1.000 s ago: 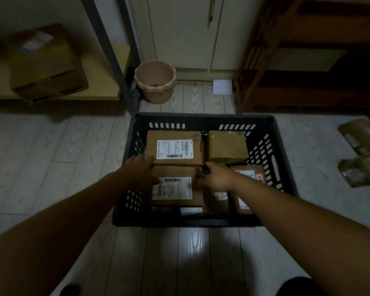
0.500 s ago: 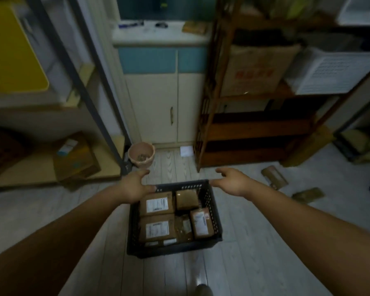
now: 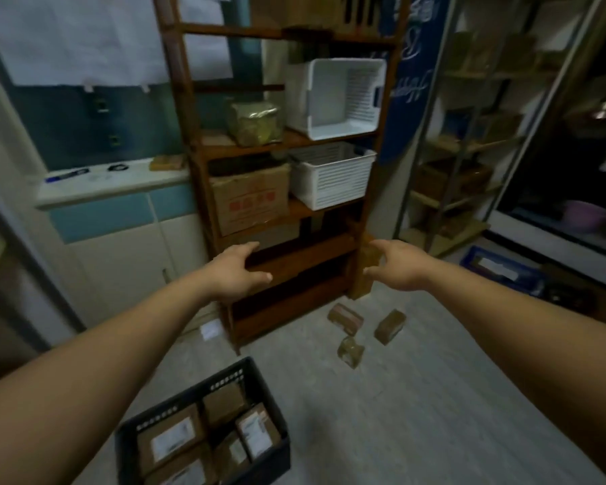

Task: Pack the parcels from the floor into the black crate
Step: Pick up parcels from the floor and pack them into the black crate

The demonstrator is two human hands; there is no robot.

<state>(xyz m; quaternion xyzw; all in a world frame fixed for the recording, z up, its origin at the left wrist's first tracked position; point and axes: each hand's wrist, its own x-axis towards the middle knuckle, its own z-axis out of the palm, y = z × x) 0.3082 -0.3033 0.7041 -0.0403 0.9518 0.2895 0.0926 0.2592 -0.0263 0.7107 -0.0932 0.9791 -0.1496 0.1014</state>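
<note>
Fingers of the left hand are spread and slightly curled, holding nothing; the thumb points toward the right. Across a wide gap, the right hand mirrors it, its fingers loosely curved and empty, palm turned inward. Both bare forearms reach forward from the lower corners of the view, raised well above the floor.

Low between the arms, nearer the left one, sits the black crate on the pale plank floor. Brown parcels with white labels lie flat inside it, filling most of its bottom; at least five can be made out.

Beyond the crate, below the right hand in the view, three small brown parcels lie loose on the floor: a taped parcel closest to the shelf foot, a plain box just beside it, and a glossy wrapped parcel nearer the crate. They are near each other but not touching, and well apart from the crate.

Behind the hands stands a wooden shelf unit. It carries a cardboard carton with red print, a white slatted basket beside it, and above these a white bin tipped on its side next to a clear bag. Left of the shelf is a pale cabinet under a white bench
</note>
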